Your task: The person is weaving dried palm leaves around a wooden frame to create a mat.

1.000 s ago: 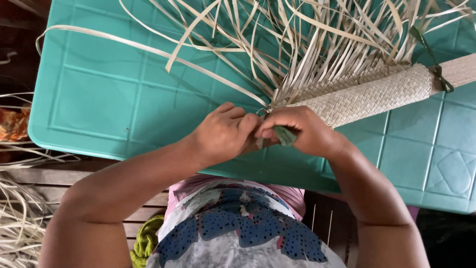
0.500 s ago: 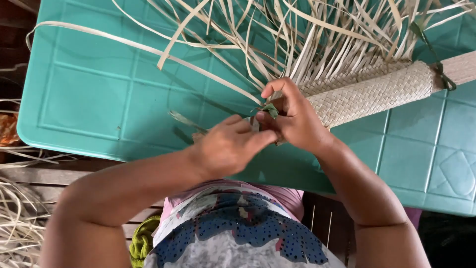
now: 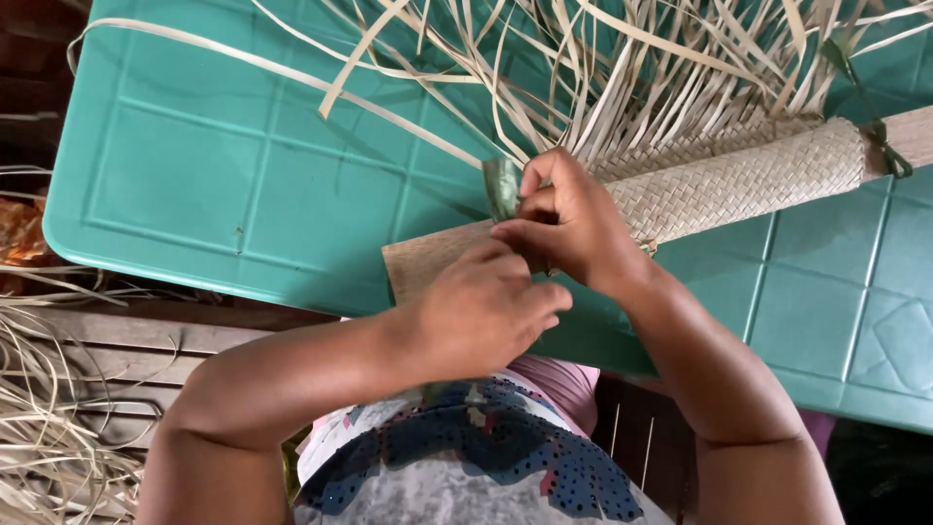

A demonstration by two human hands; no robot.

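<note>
Vs. half a sec ago, a tan flat board end (image 3: 418, 267) is now showing under the hands. Left hand (image 3: 481, 311) is lying curled on it, fingers together. Right hand (image 3: 569, 228) is pinching a green leaf strip (image 3: 501, 185) beside the rolled woven straw mat (image 3: 748, 180), on the teal plastic desk (image 3: 243, 185).

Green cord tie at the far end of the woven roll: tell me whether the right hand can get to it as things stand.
Probably yes. The green cord tie lies uncovered on the woven roll, but the right hand is pinching a green strip and would have to let go.
</note>
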